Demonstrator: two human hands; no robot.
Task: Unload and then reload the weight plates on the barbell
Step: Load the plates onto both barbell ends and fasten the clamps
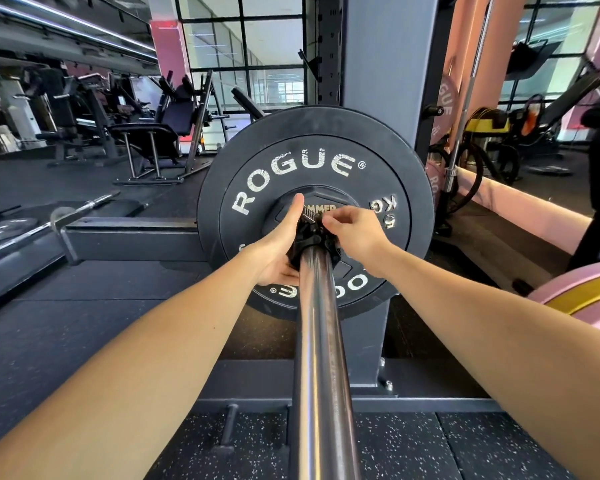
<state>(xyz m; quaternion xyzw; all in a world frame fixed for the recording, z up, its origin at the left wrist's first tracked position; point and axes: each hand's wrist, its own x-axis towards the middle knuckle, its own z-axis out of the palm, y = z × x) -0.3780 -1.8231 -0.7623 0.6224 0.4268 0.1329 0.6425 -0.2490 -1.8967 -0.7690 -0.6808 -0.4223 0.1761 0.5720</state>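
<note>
Both hands meet at the black collar (pixel 312 239) on the barbell sleeve (pixel 321 341): left hand (pixel 280 242) cups and grips the collar's side, thumb up, likely to steady it; right hand (pixel 352 233) pinches its top lever, probably working the clamp. Black Rogue plate (pixel 302 161), smaller plate (pixel 321 207) in front, sits on the sleeve just beyond the collar, directly behind the fingers.
</note>
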